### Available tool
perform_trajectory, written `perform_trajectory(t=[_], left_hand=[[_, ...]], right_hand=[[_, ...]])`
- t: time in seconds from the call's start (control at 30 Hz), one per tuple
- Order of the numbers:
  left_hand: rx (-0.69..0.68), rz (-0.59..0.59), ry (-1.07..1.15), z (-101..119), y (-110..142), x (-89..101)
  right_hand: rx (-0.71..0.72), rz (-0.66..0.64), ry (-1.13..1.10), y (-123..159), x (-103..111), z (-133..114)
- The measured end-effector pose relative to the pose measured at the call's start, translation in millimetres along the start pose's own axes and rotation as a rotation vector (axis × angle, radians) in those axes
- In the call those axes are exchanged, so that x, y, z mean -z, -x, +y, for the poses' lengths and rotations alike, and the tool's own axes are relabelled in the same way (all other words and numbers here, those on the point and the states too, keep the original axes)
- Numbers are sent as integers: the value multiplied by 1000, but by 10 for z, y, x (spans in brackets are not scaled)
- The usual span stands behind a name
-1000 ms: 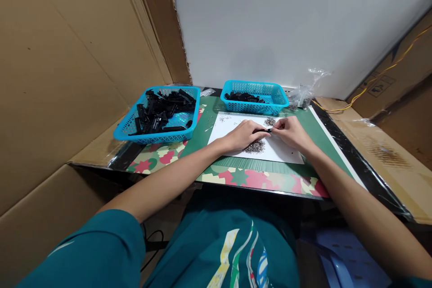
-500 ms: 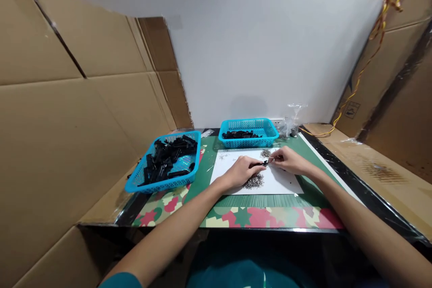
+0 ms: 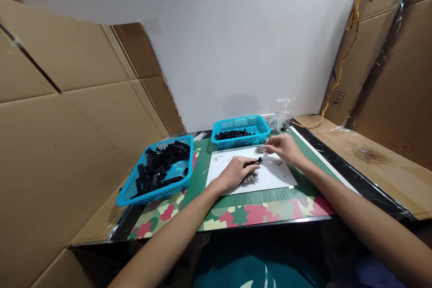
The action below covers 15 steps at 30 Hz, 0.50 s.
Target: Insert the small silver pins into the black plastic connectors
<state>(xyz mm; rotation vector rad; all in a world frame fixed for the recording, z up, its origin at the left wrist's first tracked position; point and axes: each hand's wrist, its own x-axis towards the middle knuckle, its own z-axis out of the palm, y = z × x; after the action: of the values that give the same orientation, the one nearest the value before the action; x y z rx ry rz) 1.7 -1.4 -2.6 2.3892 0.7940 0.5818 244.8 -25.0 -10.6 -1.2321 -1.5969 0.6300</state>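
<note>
My left hand (image 3: pixel 237 172) rests on a white sheet (image 3: pixel 275 177), closed round a small black plastic part (image 3: pixel 259 160) whose end sticks out past the thumb and forefinger. Right beside that hand lies a heap of tiny shiny metal pieces (image 3: pixel 249 179). Farther back, my right hand (image 3: pixel 283 147) has its fingertips bent together at a smaller pile of fine metal pieces (image 3: pixel 259 150). Whatever sits between those fingertips is too small to make out. More small bits (image 3: pixel 278 162) lie under the right wrist, apart from both hands.
On the left stands a blue basket (image 3: pixel 121 199) of black plastic parts. A second blue basket (image 3: pixel 241 143) with smaller black pieces is at the back, beside clear plastic bags (image 3: pixel 279 119). Cardboard walls (image 3: pixel 101 112) flank the green tabletop. Yellow-red wire (image 3: pixel 349 49) hangs at right.
My right hand has moved back from the black part's end to the small metal pile. My left hand keeps its hold on the part. The camera view has turned slightly right.
</note>
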Motion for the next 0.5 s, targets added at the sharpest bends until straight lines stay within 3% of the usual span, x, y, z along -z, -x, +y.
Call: perform_trajectory(t=[0.2,0.5], left_hand=[[-22,-3,-3,-10,-17,-14],[-56,8,-2,-13,-22,-48]], right_hand=[[-129,-3,-177,-7,-140,49],[-121,22,-175,4,-140,125]])
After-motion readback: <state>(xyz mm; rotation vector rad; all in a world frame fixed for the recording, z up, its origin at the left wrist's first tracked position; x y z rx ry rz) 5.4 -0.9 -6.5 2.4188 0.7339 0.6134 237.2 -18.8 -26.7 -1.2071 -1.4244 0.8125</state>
